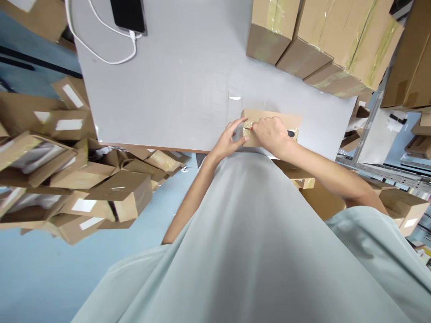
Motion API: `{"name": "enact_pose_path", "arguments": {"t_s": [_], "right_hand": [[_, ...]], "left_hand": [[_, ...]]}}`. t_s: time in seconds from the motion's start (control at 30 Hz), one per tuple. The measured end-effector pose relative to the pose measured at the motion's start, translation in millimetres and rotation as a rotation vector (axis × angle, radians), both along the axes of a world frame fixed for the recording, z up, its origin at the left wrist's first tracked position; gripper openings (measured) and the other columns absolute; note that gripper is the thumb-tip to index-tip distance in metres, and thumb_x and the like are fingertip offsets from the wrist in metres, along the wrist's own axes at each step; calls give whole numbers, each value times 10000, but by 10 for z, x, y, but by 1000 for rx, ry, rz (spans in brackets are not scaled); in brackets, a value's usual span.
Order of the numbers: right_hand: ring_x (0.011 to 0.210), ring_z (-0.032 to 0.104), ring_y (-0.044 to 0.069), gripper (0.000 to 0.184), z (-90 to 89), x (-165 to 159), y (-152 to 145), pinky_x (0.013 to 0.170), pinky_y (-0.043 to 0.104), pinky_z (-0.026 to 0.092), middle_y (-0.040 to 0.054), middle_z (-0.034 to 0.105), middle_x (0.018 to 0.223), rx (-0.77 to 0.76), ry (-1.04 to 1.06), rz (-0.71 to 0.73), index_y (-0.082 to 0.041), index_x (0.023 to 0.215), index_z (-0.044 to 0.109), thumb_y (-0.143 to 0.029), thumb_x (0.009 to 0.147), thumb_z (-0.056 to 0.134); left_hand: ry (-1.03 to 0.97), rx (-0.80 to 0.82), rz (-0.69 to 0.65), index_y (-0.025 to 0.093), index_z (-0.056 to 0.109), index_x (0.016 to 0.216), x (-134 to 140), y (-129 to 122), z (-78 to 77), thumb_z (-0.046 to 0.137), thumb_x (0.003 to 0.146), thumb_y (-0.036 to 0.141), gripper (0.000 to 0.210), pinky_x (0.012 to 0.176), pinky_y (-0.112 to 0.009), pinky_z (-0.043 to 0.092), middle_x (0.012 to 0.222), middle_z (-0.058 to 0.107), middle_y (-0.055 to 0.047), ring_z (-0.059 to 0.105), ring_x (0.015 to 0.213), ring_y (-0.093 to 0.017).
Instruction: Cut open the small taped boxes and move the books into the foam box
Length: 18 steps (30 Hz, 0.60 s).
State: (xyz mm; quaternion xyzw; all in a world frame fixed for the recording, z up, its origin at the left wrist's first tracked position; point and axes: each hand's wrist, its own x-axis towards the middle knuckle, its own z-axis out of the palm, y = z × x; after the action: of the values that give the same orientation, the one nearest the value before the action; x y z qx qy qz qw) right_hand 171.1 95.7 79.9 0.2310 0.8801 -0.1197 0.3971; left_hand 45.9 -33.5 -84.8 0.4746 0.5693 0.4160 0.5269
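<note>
A small cardboard box (284, 117) with clear tape on its top lies near the front edge of the grey table. My left hand (230, 140) grips the box's left end, thumb and fingers spread along its near and far sides. Over the box, my right hand (272, 134) is closed around a slim tool (291, 133). The tool's dark handle end sticks out at the right of the fist. A red part and a thin tip show on the left, at the tape by my left fingers. My fist hides the middle of the tool, so its exact kind is unclear.
Taped cardboard boxes (269, 42) stand in a row at the table's back right. A phone (129, 15) with a white cable (116, 62) lies at the back left. Opened cartons (111, 186) pile up left of the table (161, 89). A metal shelf (368, 116) stands at right.
</note>
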Motion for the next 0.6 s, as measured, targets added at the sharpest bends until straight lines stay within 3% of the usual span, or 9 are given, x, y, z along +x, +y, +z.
{"name": "enact_pose_path", "arguments": {"t_s": [0.3, 0.6], "right_hand": [[1109, 777, 310, 449, 139, 230, 50, 893, 371, 502, 200, 818, 1194, 92, -87, -36, -133, 1323, 740, 2, 1060, 402], [1077, 778, 341, 354, 48, 669, 160, 901, 406, 507, 226, 827, 1124, 140, -74, -65, -134, 1335, 746, -203, 1111, 480]], "left_hand": [[17, -24, -11, 302, 441, 1708, 115, 35, -3, 675, 978, 743, 883, 1188, -581, 532, 1751, 441, -181, 485, 1572, -417], [114, 15, -42, 287, 454, 1707, 318, 121, -4, 628, 1005, 739, 853, 1194, -536, 528, 1692, 521, -176, 548, 1520, -379]]}}
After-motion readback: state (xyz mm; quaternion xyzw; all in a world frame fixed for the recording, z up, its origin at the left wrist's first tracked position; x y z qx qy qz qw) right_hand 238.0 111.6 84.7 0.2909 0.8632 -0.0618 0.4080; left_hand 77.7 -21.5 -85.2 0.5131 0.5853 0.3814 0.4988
